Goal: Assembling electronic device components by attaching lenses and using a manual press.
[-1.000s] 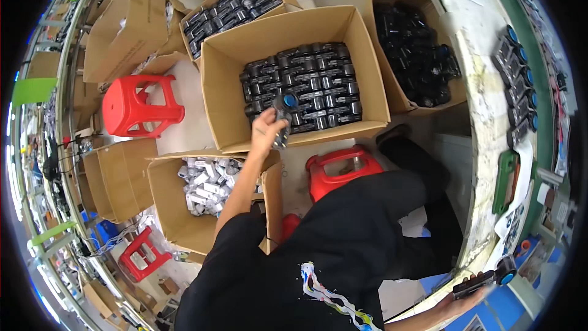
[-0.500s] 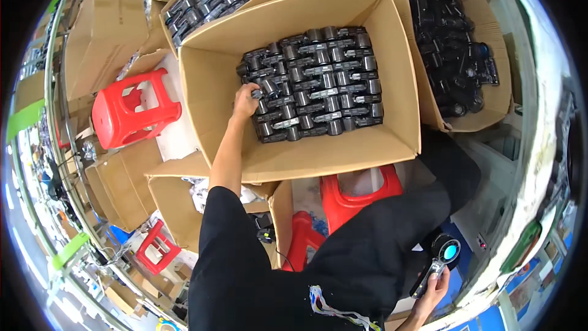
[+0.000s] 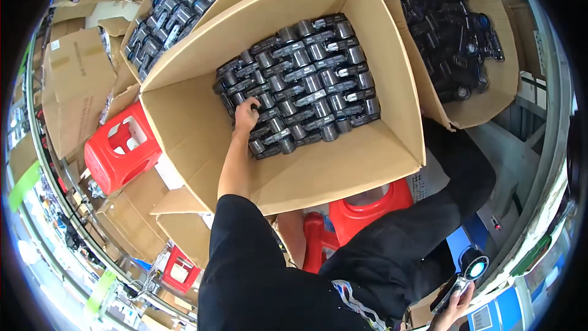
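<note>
In a large open carton, black handheld devices with dark cylindrical heads are packed in tight, alternating rows. My left hand reaches inside to the left part of these rows, its fingers closed on one of the devices; the grip is partly hidden. At lower right my right hand is wrapped round the handle of a black and silver handheld device. That device's round head points up and shows a bright cyan-white centre.
Another carton at the right holds a loose heap of black devices. Further filled boxes stand at upper left. A red plastic stool is left of the main carton, and another red stool sits below its near edge.
My view has shifted and turned. The left hand has moved a little nearer along the left part of the rows. My right hand still holds its device at lower right.
</note>
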